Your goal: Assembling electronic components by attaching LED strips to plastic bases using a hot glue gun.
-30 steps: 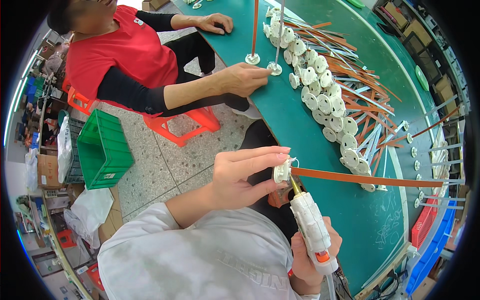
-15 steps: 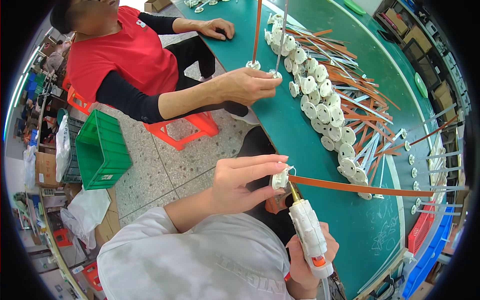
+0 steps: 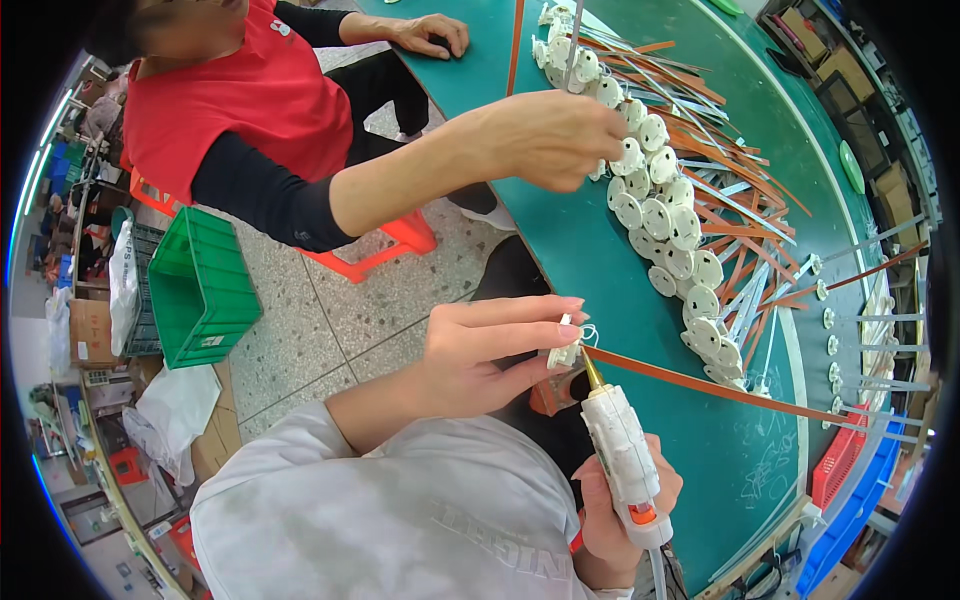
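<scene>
One green crate (image 3: 200,285) far left, contents unseen. Left hand (image 3: 480,350) pinched white disc (image 3: 563,352); right hand (image 3: 625,510) gripped glue gun (image 3: 622,455), nozzle aimed far-left at disc.

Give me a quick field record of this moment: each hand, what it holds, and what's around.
Left hand: pinches a small white round part with an orange strip attached
Right hand: grips a white glue gun, brass nozzle at the part
Table: green, with a row of white discs and orange strips
Co-worker's hand: at the far discs
Floor: green crate
</scene>
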Demonstrator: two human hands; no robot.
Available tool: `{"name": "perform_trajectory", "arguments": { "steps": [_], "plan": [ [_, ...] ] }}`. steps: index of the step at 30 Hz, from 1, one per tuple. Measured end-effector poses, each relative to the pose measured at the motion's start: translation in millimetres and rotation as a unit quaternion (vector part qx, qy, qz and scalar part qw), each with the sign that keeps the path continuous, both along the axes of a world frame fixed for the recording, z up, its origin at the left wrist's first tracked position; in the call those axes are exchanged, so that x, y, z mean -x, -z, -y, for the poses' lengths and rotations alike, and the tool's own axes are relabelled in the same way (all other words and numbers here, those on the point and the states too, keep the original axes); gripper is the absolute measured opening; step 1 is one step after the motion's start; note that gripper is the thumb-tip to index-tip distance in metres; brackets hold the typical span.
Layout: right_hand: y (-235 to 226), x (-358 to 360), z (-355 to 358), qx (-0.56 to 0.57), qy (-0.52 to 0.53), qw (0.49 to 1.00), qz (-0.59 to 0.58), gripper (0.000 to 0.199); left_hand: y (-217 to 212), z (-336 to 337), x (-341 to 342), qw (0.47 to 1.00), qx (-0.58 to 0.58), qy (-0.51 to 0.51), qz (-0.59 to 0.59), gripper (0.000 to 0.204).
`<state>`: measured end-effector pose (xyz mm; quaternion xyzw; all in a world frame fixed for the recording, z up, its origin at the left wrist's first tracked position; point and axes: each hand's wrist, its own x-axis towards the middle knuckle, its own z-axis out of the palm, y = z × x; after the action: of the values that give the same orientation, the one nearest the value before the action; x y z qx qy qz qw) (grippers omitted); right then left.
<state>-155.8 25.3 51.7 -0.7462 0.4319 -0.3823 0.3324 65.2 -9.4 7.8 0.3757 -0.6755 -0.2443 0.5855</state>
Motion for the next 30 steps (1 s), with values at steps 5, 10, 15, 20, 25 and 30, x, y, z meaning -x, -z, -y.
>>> {"name": "perform_trajectory", "arguments": {
  "steps": [5,10,15,20,25,30],
  "plan": [
    [-2,-2,-1,-0.010,0.022,0.999,0.030,0.030,3,1,1,1.000,0.008,0.001,0.003,0.037],
    [-3,14,-5,-0.021,-0.055,0.998,-0.010,0.023,4,2,3,1.000,0.013,0.006,0.009,0.037],
    [-3,14,-3,0.003,-0.066,0.998,-0.020,0.022,0,1,5,1.000,0.014,0.005,0.013,0.037],
    [-13,1,-3,-0.092,0.041,0.995,0.010,0.029,0,0,6,1.000,-0.007,0.010,-0.003,0.036],
    [-8,5,2,-0.028,-0.022,0.999,-0.009,0.023,-1,0,6,1.000,-0.010,0.007,-0.005,0.037],
    [-9,3,1,-0.041,-0.022,0.999,0.001,0.024,0,1,4,1.000,-0.008,0.008,-0.001,0.037]
  ]
}}
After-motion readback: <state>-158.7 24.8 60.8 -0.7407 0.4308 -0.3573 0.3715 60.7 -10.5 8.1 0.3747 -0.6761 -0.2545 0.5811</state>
